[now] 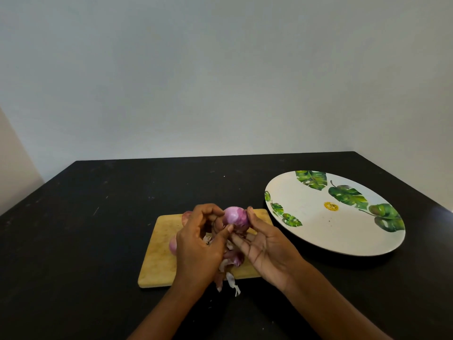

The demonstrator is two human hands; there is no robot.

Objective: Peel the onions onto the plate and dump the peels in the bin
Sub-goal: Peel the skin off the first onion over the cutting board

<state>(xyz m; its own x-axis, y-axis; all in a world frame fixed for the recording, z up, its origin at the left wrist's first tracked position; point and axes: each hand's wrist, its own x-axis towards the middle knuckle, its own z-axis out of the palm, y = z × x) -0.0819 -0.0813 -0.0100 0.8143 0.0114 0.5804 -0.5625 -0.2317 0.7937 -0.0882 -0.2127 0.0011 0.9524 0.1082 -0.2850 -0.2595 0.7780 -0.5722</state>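
Head view: one glossy purple onion (234, 215), round and patched with white, is held up over the far edge of a pale rectangular wooden cutting board (159, 253), clamped between both hands. The right hand (266, 249) grips it from the right, thumb on its upper side and fingers curled beneath. The left hand (196, 244) closes on it from the left, fingers curled at its side and thumb tip pressed to its lower front.

Two more onions lie on the board, each partly hidden behind the left hand: a second onion (185, 216) at the board's far left corner and a third onion (172, 245) nearer its left edge. One loose heap of purple and white onion peels (232, 260) lies under the hands, a few strips trailing over the board's near edge.

The board sits about midway between the left and right edges of the black counter (73, 241). One large round white plate (306, 217), printed with green leaves and a single small yellow mark too small to make out, lies just beside the board's far right corner, toward the counter's right edge.
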